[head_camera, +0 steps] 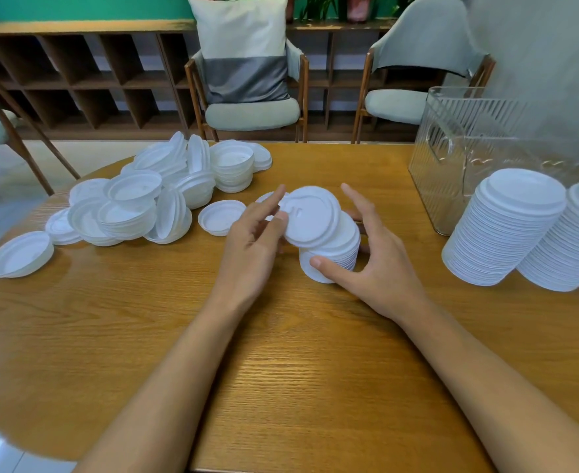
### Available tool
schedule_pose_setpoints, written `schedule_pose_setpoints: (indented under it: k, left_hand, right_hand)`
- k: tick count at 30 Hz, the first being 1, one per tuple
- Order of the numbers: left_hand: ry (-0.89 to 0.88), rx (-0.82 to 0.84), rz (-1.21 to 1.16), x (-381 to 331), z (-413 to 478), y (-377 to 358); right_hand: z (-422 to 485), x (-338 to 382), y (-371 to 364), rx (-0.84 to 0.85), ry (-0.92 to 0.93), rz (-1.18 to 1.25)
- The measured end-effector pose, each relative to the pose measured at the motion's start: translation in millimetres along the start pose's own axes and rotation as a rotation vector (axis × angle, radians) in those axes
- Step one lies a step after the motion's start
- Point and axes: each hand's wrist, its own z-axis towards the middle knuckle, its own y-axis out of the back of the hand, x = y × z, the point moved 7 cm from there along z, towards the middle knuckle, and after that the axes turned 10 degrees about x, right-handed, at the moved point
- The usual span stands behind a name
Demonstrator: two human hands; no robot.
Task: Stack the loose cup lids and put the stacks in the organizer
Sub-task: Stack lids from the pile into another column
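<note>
A short stack of white cup lids stands at the table's middle. My right hand cups it, thumb on its front and fingers behind. My left hand pinches a single white lid, tilted over the top of that stack. A pile of loose white lids spreads over the left of the table. Two tall finished stacks lean at the right. Behind them stands the clear ribbed organizer.
One loose lid lies just left of my left hand, another near the table's left edge. Chairs stand beyond the far edge of the wooden table.
</note>
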Motion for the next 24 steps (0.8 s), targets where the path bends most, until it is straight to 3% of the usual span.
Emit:
schedule_pose_setpoints:
  k: [6,13,24]
  left_hand:
    - [-0.045,-0.076,0.169,-3.6,-5.7,-12.6]
    - [-0.065,-0.005,0.375,-7.2,-10.2,-24.5]
    - [-0.039,0.124,0.317,-6.5,-9.2,-28.0]
  right_hand:
    - [0.6,2.7,-4.4,0.024,0.048,-0.036]
    - [1.1,-0.1,-4.7,0.015,0.052,-0.051]
    - [0.4,-1.6,-5.2,0.028,0.057,-0.027]
